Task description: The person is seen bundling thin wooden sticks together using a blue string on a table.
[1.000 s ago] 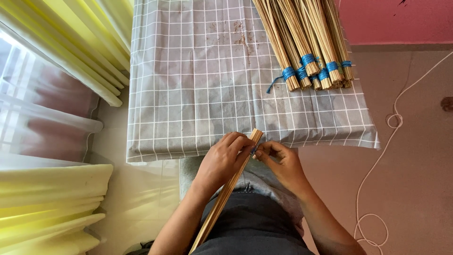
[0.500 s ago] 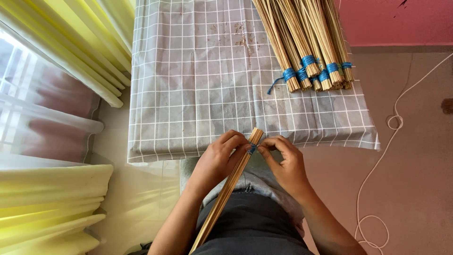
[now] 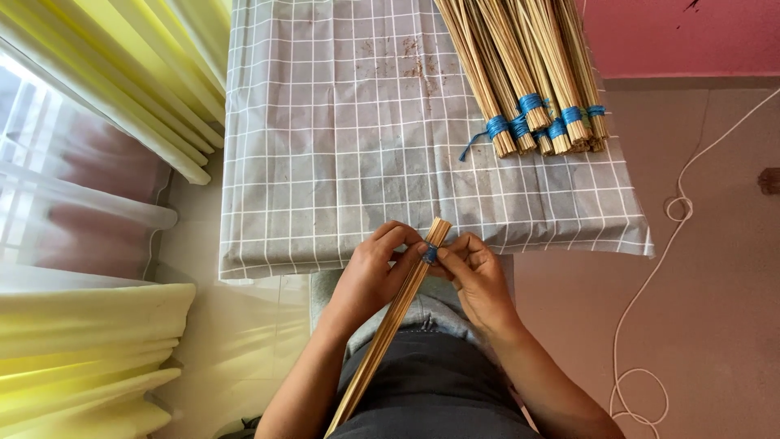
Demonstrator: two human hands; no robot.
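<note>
A bundle of thin sticks is gripped by the left hand and right hand – fingers pinched at its blue thread binding.

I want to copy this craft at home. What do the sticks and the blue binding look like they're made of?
Sticks: probably bamboo or similar plant splints, pale tan, matte, straight-grained. Blue binding: seems thin cord or plastic string, wound tightly; too small to tell which.

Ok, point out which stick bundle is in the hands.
The slim stick bundle over the lap, pinched by left hand and right hand; the other bundles lie on the checked cloth.
</note>
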